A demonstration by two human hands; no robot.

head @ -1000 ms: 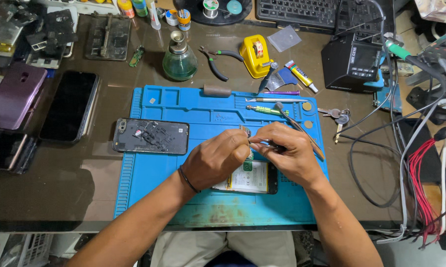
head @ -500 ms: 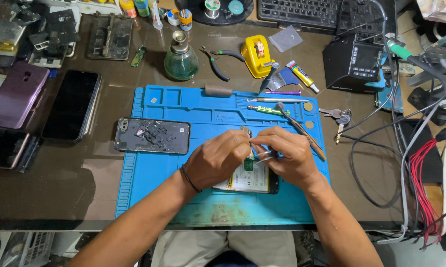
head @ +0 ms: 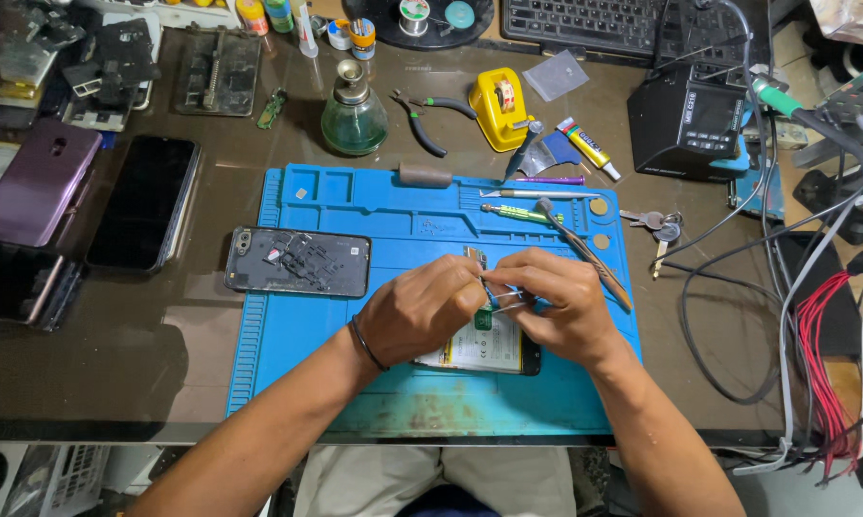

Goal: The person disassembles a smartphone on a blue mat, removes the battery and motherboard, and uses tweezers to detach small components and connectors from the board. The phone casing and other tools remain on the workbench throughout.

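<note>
Both my hands work close together over an opened phone (head: 481, 355) with a pale battery, lying on the blue work mat (head: 288, 383). With its fingertips, my left hand (head: 420, 311) pinches a small green circuit part (head: 484, 319) just above the phone. Thin metal tweezers (head: 510, 299) are gripped in my right hand (head: 563, 308), tips pointing left at that green part. Most of the phone's upper half is hidden under the hands. A dark phone back cover (head: 297, 261) lies on the mat's left edge.
Screwdrivers, a brush (head: 584, 254) and a purple pen lie at the mat's top right. Behind are a green glass bottle (head: 354, 113), pliers (head: 422, 120), a yellow tape holder (head: 500, 103) and a black station (head: 688, 120). Phones (head: 144, 201) sit left, keys and cables right.
The small green part has come into view between my fingertips. The tweezers have tilted down slightly toward it. Both hands stay over the opened phone.
</note>
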